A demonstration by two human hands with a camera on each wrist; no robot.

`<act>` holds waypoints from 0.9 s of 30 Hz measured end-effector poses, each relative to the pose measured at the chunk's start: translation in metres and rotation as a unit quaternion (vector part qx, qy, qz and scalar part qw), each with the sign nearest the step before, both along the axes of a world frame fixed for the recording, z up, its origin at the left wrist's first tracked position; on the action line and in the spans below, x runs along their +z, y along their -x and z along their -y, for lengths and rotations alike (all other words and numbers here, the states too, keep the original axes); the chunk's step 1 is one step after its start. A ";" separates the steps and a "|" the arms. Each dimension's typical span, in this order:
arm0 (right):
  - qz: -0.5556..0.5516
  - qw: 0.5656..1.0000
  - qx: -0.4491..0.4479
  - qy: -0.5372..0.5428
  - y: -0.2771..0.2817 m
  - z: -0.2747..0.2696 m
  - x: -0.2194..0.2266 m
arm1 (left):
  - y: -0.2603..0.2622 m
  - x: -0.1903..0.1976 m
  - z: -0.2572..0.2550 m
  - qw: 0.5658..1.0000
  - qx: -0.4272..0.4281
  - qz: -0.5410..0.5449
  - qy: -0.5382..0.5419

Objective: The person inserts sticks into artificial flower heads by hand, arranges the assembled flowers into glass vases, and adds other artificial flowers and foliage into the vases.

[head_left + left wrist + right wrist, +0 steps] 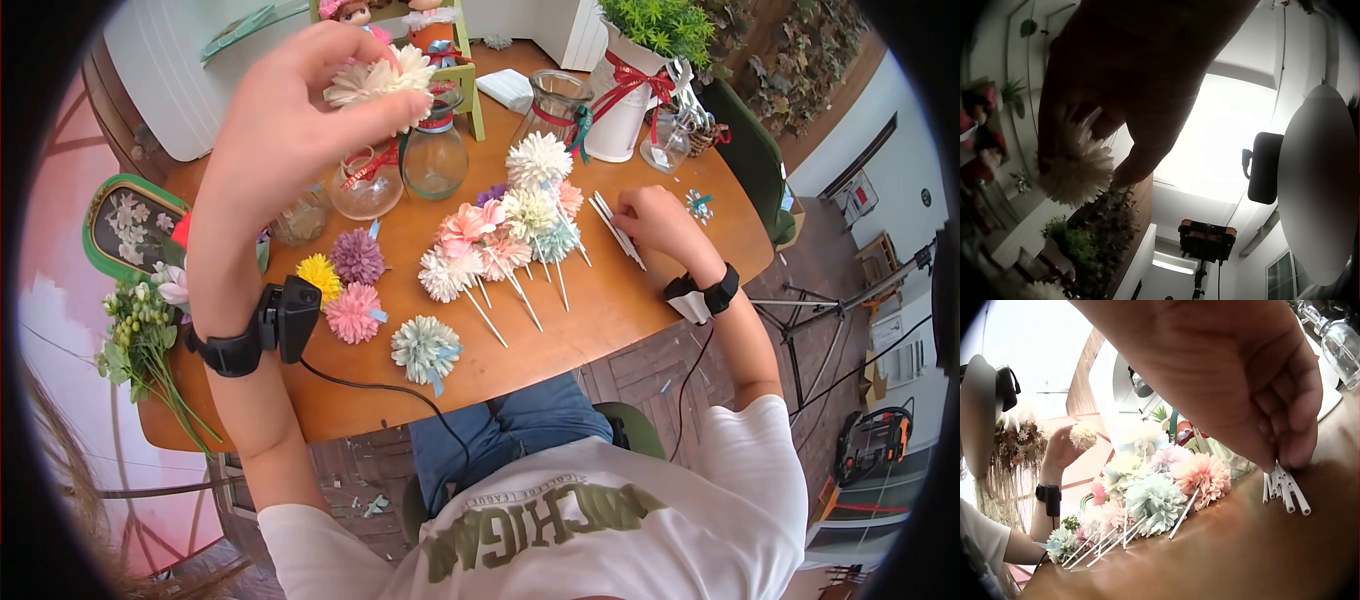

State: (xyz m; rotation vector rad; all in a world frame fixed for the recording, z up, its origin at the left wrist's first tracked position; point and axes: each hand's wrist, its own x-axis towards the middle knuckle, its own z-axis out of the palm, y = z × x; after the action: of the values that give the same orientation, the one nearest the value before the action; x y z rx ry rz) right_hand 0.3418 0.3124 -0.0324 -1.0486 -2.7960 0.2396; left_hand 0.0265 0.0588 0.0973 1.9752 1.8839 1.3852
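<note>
- Beyond the flower pile (500, 240) and to its left, your left hand (285, 125) is raised above the table (590, 315), and it holds a white flower (375, 82) between the thumb and the curled fingers.
- Just to the right of the flower pile, your right hand (660, 225) is low at the table, with its fingers bent, and it pinches the white sticks (618, 232) near one end; the right wrist view shows their other ends spread a little.
- The flower pile itself lies on the table in front of you; it has white, pink, cream and pale blue-green flowers, and several white stems point from it toward you.
- To the left of the flower pile, there are a yellow flower (318, 276), a purple flower (357, 256) and a pink flower (352, 312), close together.
- On the near left side of the flower pile, a blue-green flower (425, 348) lies with a light blue ribbon.
- Behind the flower pile stand a glass vase (434, 165) with red ribbon at its neck, and, more to the right, a white pot (618, 110) with a red bow and a green plant (660, 30).
</note>
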 end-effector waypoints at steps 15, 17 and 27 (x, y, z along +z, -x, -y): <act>-0.198 0.979 -0.001 0.040 -0.002 0.028 0.041 | 0.009 -0.012 -0.017 0.982 -0.121 0.145 0.020; -0.317 0.937 0.027 0.145 0.004 0.055 0.070 | 0.009 -0.017 -0.024 0.983 -0.129 0.129 -0.019; -0.468 0.844 0.227 -0.128 0.066 0.122 0.142 | -0.015 -0.022 -0.031 0.975 0.007 -0.131 -0.179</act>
State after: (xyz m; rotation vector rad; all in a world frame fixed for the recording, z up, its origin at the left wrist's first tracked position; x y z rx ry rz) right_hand 0.2758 0.1900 0.1099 -0.0870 -2.0141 0.3066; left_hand 0.0414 0.0897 0.0754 2.4230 1.8526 1.6391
